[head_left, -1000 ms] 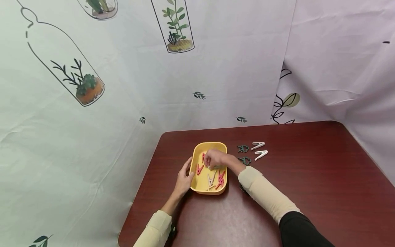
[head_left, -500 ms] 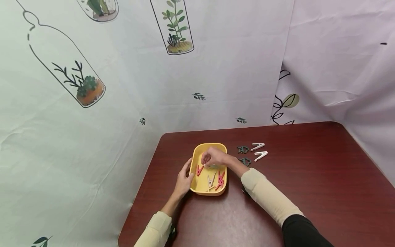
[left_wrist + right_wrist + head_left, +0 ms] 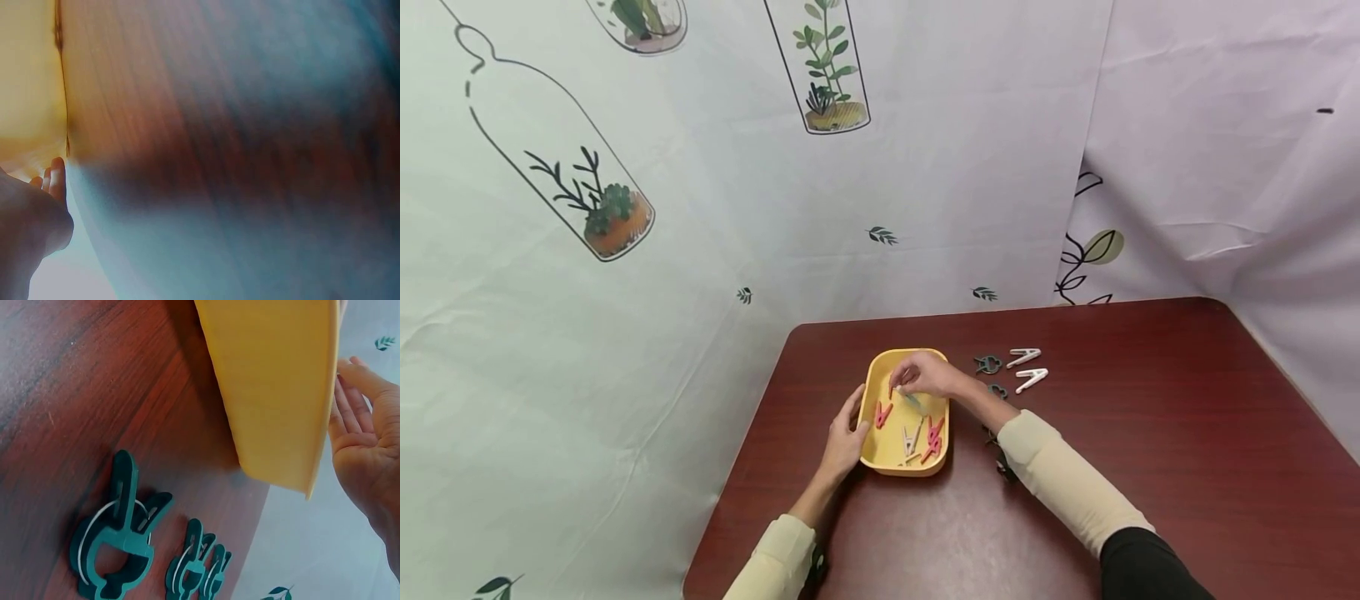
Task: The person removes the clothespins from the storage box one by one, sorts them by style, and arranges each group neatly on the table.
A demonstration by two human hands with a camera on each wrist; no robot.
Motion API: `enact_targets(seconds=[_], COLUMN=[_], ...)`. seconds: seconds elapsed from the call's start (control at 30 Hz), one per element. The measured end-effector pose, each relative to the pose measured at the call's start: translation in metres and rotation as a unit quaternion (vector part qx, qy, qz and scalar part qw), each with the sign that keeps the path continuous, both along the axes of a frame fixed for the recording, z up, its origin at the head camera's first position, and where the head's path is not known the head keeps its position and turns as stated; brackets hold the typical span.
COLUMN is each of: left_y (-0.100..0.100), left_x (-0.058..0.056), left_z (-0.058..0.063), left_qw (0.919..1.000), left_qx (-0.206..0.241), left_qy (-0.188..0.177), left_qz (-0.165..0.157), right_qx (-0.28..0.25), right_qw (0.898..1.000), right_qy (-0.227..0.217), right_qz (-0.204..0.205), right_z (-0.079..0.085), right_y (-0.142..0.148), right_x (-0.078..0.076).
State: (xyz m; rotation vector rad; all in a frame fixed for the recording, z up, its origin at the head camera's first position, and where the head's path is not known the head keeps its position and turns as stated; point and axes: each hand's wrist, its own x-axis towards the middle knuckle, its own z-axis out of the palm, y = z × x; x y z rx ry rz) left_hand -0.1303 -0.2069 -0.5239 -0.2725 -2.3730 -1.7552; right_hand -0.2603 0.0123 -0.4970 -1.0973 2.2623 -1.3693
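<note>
I find my right grip (image 3: 928,375) over the tray (image 3: 910,471), fingertips pinching what appears to be a pale clip (image 3: 914,403), details blurred. My left grip (image 3: 842,442) lies spread against the tray's left side, fingers straight. Pink clips (image 3: 935,433) lie inside the tray; green clips (image 3: 128,540) and white clips (image 3: 1032,379) rest on the desk (image 3: 1150,400) to its right. Step in hand, in my judgement: taking a clip out. The next move calls for lifting over the tray's rim. Brands, labels, writing: none legible
</note>
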Motion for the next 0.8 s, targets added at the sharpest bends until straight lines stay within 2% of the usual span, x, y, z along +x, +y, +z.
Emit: enact_targets(seconds=[0.37, 0.63, 0.73, 0.8], left_y=[0.001, 0.001, 0.001, 0.0], left_x=[0.0, 0.0, -0.002, -0.004], left_z=[0.0, 0.002, -0.001, -0.007], left_qw=[0.9999, 0.9999, 0.9998, 0.9997], left_qx=[-0.005, -0.001, -0.005, -0.01], left_qy=[-0.004, -0.012, -0.012, -0.011], left_qz=[0.011, 0.012, 0.012, 0.017], right_qx=[-0.04, -0.063, -0.079, -0.087], right_qw=[0.999, 0.997, 0.995, 0.994], right_qy=[0.002, -0.02, -0.033, -0.041], right_qz=[-0.019, -0.041, -0.05, -0.061], right_z=[0.008, 0.011, 0.013, 0.015], right_y=[0.015, 0.023, 0.027, 0.03], right_x=[0.002, 0.003, 0.004, 0.005])
